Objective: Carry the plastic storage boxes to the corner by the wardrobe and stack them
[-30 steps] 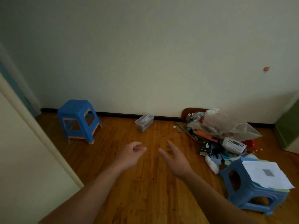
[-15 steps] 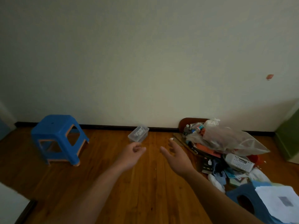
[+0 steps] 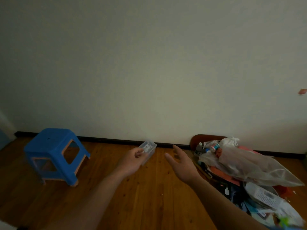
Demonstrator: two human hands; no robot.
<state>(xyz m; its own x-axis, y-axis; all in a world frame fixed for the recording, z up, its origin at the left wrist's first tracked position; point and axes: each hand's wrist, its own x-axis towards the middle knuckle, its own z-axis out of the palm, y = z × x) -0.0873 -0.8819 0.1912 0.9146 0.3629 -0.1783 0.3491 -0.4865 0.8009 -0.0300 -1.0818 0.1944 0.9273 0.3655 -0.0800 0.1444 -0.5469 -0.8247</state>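
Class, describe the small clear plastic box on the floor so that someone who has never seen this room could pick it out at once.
Start at the pale wall and follow its dark skirting board down to the wooden floor. Between the blue stool on the left and the heap of clutter on the right lies one clear plastic box. It alone is see-through and rectangular, standing apart from the heap.

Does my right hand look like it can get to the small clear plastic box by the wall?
Probably yes. The right hand is open and empty, and bare wooden floor lies between it and the small clear plastic box. The clutter pile sits off to the right, out of its path.
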